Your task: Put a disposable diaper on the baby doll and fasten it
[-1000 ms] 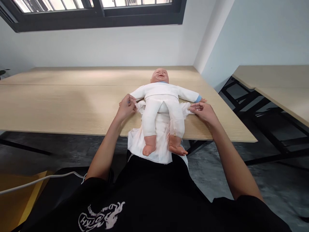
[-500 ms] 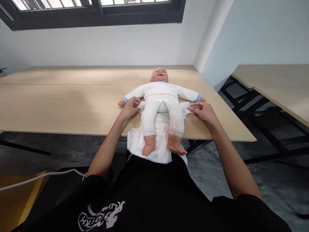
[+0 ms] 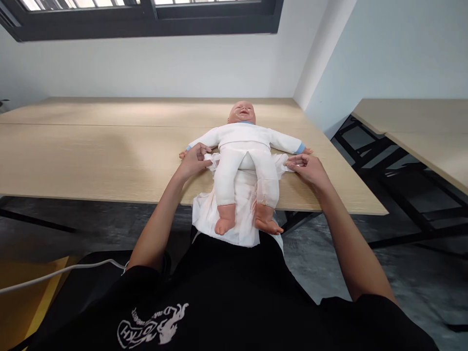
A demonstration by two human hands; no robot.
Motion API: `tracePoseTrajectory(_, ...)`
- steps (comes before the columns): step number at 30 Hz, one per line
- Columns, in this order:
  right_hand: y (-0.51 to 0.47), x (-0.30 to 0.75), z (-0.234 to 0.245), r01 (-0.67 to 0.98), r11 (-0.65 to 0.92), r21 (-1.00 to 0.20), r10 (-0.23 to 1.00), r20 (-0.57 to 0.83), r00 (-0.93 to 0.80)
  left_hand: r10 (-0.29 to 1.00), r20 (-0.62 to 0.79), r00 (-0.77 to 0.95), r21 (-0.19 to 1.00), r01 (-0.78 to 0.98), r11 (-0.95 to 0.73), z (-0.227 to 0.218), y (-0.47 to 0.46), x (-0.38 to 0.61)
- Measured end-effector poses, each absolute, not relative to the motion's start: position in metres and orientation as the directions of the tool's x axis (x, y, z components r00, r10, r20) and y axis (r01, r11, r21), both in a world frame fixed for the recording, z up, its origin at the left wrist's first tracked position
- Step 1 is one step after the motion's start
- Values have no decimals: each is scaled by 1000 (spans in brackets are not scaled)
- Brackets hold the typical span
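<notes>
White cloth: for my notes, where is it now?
In the head view, the white cloth lies under the doll's hips, between the left hand and right hand.

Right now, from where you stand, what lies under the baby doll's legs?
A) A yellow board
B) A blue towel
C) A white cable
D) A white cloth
D. A white cloth lies under the legs of the baby doll and hangs past the edge of the table, its side flaps reaching the left hand and right hand.
</notes>
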State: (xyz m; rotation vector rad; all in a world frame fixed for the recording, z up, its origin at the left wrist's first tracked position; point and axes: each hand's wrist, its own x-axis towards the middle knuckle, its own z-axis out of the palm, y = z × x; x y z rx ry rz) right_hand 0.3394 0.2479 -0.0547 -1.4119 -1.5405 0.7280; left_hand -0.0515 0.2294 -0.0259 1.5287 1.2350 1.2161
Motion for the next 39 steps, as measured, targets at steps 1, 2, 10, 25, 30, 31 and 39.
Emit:
tracePoseTrajectory(1, 248, 340, -55, 446, 179, -877, 973, 224, 50, 982, 170, 79, 970, 165, -181, -22, 226, -52)
tracePoseTrajectory(2, 249, 340, -56, 447, 180, -876, 973, 226, 50, 983, 146, 107, 979, 130, -160, -19, 223, -53)
tracePoseTrajectory(10, 250, 340, -55, 435, 163, -886, 976, 209, 59, 964, -19, 266, 988, -140, 58, -7, 216, -58)
tracePoseTrajectory(25, 249, 247, 21, 559, 625, -544, 699, 710, -91, 999, 24, 35, 973, -231, -15, -14, 219, -61)
tracePoseTrajectory(30, 266, 148, 48, 407, 804, -433, 588, 485, -647, 985, 146, -91, 971, -176, -160, -18, 225, -64)
tracePoseTrajectory(31, 272, 133, 47, 419, 800, -430, 581, 377, -721, 976, 177, -124, 968, -160, -196, -19, 227, -65)
tracePoseTrajectory(39, 296, 93, 31, 502, 799, -330, 525, -22, -851, 891, 350, -288, 933, 24, -359, -26, 235, -73)
